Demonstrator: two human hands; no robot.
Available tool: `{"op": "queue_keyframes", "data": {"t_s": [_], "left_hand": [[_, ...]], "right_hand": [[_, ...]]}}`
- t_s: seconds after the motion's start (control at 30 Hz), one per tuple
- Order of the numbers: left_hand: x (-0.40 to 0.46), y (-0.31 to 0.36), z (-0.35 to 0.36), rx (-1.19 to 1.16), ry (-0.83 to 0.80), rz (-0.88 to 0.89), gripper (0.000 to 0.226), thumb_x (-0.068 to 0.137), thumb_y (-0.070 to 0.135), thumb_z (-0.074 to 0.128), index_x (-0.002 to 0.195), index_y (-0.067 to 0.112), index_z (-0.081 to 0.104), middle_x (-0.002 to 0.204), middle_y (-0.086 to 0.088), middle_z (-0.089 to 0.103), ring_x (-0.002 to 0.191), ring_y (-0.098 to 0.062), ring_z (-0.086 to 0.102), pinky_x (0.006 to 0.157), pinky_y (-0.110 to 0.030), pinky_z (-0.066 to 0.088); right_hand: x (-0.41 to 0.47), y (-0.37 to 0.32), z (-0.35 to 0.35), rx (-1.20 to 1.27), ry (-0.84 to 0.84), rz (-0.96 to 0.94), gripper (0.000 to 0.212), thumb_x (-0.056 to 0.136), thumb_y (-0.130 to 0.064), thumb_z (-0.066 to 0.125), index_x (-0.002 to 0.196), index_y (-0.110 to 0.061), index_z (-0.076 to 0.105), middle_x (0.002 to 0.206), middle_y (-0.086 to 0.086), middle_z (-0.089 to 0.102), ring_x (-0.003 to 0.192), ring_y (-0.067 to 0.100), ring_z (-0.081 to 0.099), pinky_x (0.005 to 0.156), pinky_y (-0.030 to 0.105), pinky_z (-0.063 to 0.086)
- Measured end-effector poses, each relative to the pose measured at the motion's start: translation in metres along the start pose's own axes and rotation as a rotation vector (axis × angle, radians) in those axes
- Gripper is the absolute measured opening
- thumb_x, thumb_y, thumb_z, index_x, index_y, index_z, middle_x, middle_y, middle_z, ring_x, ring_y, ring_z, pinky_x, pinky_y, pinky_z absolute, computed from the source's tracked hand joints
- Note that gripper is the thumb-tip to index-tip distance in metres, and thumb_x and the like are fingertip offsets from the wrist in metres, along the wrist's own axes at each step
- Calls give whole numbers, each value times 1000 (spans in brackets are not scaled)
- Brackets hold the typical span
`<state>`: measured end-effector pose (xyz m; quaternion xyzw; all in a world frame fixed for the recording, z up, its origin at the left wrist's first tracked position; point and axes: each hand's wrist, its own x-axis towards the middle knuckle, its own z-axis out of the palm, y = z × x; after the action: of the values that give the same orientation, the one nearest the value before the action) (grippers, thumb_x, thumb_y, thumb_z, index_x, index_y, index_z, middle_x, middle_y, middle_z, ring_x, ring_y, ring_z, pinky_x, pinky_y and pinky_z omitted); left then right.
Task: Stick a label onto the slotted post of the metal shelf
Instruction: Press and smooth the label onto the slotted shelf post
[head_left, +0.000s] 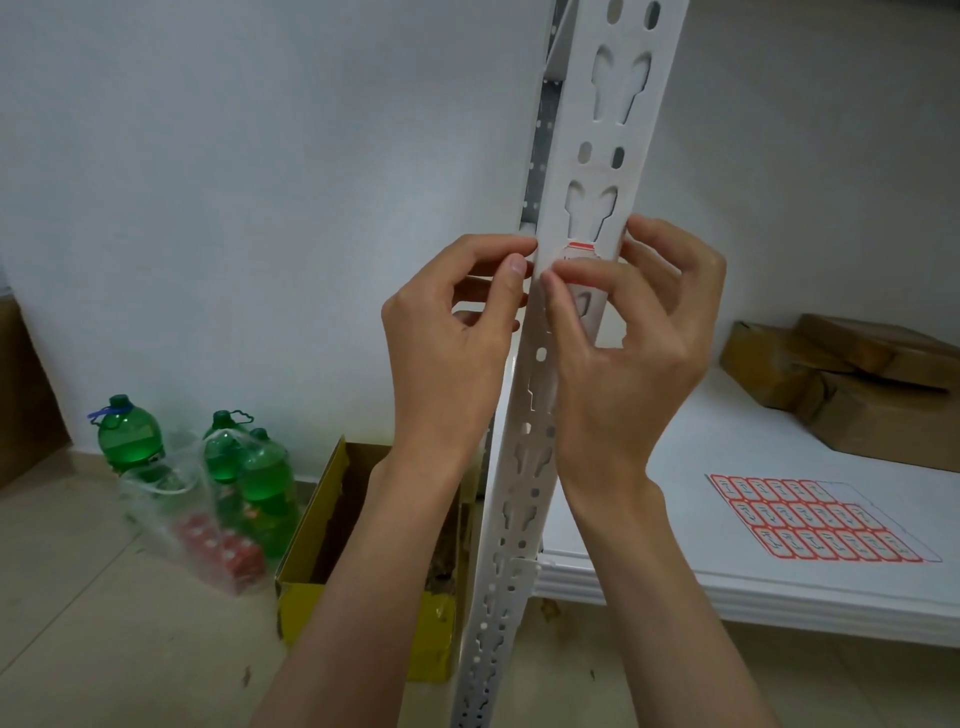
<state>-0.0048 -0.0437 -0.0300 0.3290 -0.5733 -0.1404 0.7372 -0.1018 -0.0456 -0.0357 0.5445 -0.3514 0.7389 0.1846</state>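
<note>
The white slotted post (589, 166) of the metal shelf runs from top to bottom in the middle of the view. A small white label with a red border (582, 250) lies on the post's front face, just below a keyhole slot. My right hand (623, 332) wraps round the post from the right, its thumb pressing across the label's lower part. My left hand (452, 322) is at the post's left edge with curled fingers, thumb and forefinger tips touching the edge beside the label. Most of the label is hidden under my right thumb.
A sheet of red-bordered labels (815, 517) lies on the white shelf board (675, 587) at right, brown cardboard boxes (852, 384) behind it. On the floor at left stand green bottles (249, 478) in a plastic bag and an open yellow box (363, 540).
</note>
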Motion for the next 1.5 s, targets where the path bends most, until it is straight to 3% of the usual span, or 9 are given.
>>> {"op": "queue_keyframes", "data": {"t_s": [0.23, 0.77, 0.87, 1.03, 1.2, 1.5], "left_hand": [[-1, 1, -1, 9, -3, 9, 20, 98, 20, 61, 112, 12, 73, 104, 2, 74, 93, -15, 71, 75, -34, 63], [0, 2, -5, 47, -17, 54, 18, 97, 18, 63, 111, 12, 73, 104, 2, 74, 95, -13, 70, 74, -33, 63], [1, 1, -5, 60, -22, 58, 19, 96, 19, 64, 111, 13, 73, 106, 2, 73, 94, -15, 71, 75, -32, 63], [0, 1, -3, 69, -11, 54, 17, 97, 20, 64, 111, 15, 73, 105, 4, 73, 93, -13, 71, 75, -31, 63], [-1, 1, -2, 63, -7, 56, 17, 97, 21, 64, 110, 16, 72, 105, 4, 73, 94, -13, 71, 74, -31, 63], [-1, 2, -3, 58, -3, 71, 16, 97, 17, 63, 109, 12, 73, 102, 3, 73, 93, -10, 70, 74, -30, 63]], "right_hand": [[-1, -9, 5, 14, 26, 74, 6, 85, -14, 80, 87, -10, 75, 121, 17, 60, 115, 12, 54, 93, 3, 41], [5, -4, 9, -61, 27, 77, 14, 83, -24, 78, 86, -11, 73, 118, 14, 60, 98, -4, 50, 87, 4, 45], [7, 2, 6, -26, 34, 74, 13, 85, -21, 77, 89, -9, 73, 114, 12, 61, 99, -6, 52, 84, 10, 51], [0, 6, 2, 42, 34, 50, 10, 88, -15, 77, 92, -7, 74, 115, 10, 62, 110, 8, 57, 88, 26, 58], [-7, 2, 3, 63, 22, 70, 13, 84, -14, 83, 92, -6, 76, 121, 18, 61, 119, 14, 57, 97, 13, 48], [-7, -11, 11, 74, 84, 159, 7, 85, -16, 81, 88, -12, 76, 119, 13, 60, 111, 7, 55, 91, 5, 44]]}}
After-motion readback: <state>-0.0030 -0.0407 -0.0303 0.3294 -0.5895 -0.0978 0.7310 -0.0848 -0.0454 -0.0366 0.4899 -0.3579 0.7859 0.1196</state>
